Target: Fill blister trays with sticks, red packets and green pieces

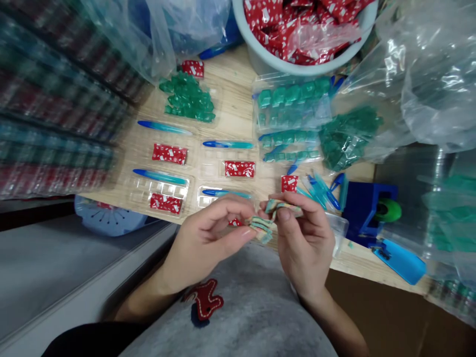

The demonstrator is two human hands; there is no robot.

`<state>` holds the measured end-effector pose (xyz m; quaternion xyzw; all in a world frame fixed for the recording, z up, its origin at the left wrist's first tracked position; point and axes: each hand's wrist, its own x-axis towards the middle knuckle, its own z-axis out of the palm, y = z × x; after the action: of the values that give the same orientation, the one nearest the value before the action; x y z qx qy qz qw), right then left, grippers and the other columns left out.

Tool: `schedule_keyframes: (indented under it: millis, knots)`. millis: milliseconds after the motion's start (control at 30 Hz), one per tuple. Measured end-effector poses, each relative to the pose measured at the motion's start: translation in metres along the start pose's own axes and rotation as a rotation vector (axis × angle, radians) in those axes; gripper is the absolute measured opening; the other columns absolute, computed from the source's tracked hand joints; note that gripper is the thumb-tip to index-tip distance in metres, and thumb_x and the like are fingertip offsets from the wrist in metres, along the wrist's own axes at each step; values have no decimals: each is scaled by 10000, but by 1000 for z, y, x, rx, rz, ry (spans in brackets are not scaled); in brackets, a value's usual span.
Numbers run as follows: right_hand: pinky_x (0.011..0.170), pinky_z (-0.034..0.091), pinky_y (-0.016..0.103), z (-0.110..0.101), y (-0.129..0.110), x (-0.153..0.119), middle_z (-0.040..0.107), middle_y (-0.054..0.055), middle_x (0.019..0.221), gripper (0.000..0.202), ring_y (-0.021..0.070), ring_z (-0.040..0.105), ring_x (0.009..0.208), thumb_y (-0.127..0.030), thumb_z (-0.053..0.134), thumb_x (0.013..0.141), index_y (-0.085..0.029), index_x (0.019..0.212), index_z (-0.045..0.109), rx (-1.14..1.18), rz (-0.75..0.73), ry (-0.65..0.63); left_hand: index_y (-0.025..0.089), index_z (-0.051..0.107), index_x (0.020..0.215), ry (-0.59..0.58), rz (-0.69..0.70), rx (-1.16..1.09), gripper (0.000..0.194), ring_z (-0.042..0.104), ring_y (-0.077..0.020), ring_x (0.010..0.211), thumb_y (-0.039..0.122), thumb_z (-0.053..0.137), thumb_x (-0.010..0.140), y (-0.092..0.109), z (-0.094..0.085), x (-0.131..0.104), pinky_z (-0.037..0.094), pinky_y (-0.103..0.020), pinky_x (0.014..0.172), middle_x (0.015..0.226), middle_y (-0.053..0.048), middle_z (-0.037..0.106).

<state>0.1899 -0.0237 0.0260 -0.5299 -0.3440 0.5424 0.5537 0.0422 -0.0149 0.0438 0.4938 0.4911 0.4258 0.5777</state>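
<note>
Close to my body, just over the table's front edge, my left hand point(219, 233) pinches a small green-and-cream striped piece point(262, 227), perhaps folded paper or a wrapper. Right beside it, my right hand point(303, 238) grips a similar patterned piece point(284, 206) between thumb and fingers. The two pieces touch or nearly touch; whether they are joined I cannot tell. Beyond the hands lie clear plastic trays point(208, 158), several holding a blue-turquoise pen point(227, 145) and a red dotted packet point(240, 169). Another red packet point(289, 183) sits just past my right hand.
At the back stands a white bucket point(256, 54) full of red packets. Green gem-like pieces point(188, 96) are heaped in a tray. Stacked filled trays point(55, 114) rise on the left. A blue tape dispenser point(362, 213), loose pens point(322, 191) and plastic bags point(427, 74) are on the right.
</note>
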Motion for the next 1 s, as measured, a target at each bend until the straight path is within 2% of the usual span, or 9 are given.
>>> schedule_keyframes:
  millis: [200,467,633,733,833,900,1000]
  knots:
    - [752,633,275,7,-2,0,776,-21,966,128,139,740,911,-160,660,878,-255,963,656,74,-38,-49,253,687,911,156,16,126,160,689,-85,806,125,696,816,-3,7,-2,565,-160,743,864,47,720]
    - [747,656,338,11,1,-5,769,0,1046,202,177,742,956,-59,594,883,-248,953,616,-6,-186,-25,309,692,1067,176,88,257,267,700,-118,897,137,648,868,-5,12,-8,590,-235,791,996,37,745]
    - [799,648,347,8,-1,-6,754,11,1108,255,179,727,1012,-19,561,888,-247,988,618,-62,-231,-86,284,678,1092,140,138,336,269,673,-107,901,131,635,875,-8,8,-7,553,-213,796,1000,24,721]
    - [828,637,351,4,1,-6,754,7,1112,234,177,721,1028,-39,564,896,-249,979,625,-74,-178,-138,252,671,1014,131,156,298,201,641,-103,853,133,652,852,-12,7,-6,525,-205,761,928,21,677]
    - [838,626,322,1,8,-6,762,5,1086,152,167,717,1037,-108,595,906,-246,957,632,-16,-72,-169,226,656,915,132,111,234,133,616,-112,844,130,654,824,-16,6,-9,508,-219,749,892,10,639]
    - [789,632,278,-1,16,-5,773,5,1048,99,160,728,1004,-153,635,894,-242,936,639,45,39,-162,219,647,877,153,14,181,88,605,-117,806,155,641,818,-22,0,-12,504,-235,732,855,9,629]
    - [683,634,224,-6,26,-2,785,2,982,81,155,751,919,-184,691,857,-238,905,655,110,195,-109,215,643,848,309,-182,165,40,587,-127,738,238,636,816,-35,-24,-14,494,-259,711,777,13,624]
